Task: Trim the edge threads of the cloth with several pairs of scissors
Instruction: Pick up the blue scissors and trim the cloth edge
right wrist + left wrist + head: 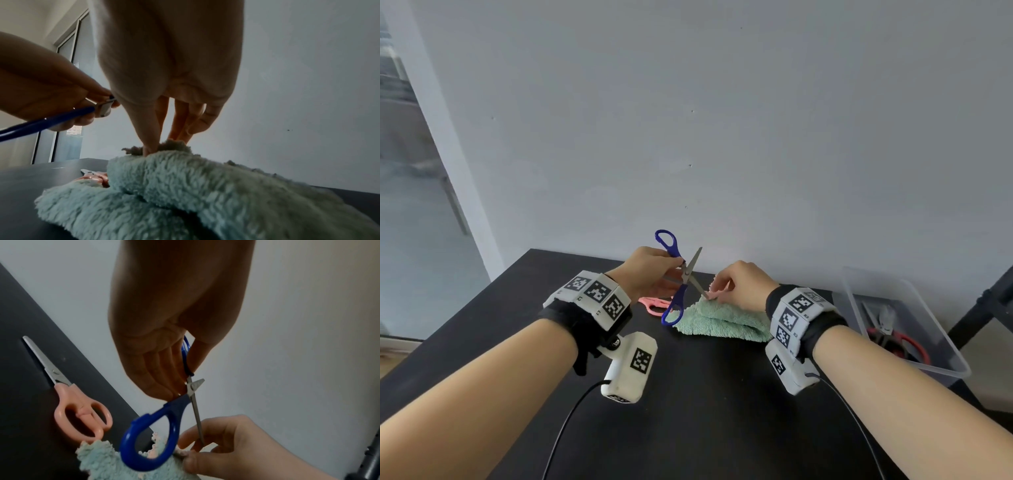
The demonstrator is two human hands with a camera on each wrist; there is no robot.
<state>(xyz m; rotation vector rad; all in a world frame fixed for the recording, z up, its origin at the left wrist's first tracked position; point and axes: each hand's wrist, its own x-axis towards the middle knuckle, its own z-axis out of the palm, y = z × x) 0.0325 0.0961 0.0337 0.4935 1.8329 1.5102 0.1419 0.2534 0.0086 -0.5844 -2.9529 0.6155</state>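
At the far left a window (410,164) meets the pale wall (722,102), and below them stands a dark table (688,411). The left hand (650,270) is raised above the table and pinches the blue-handled scissors (677,274) near the pivot between thumb and fingers, not through the loops; the blades are spread wide, 1 pointing up toward the wall and the other slanting down to the right. Under that hand the pink-handled scissors (78,410) lie flat on the table with blades together, their loops just beside the cloth's left edge. The fluffy mint-green cloth (722,320) lies bunched on the table in the middle. The right hand (743,284) pinches the cloth's raised far edge between thumb and fingertips, where the lower blade's tip meets it. At the right a clear plastic bin (941,356) holds red-handled scissors (907,342) and another metal tool I cannot identify
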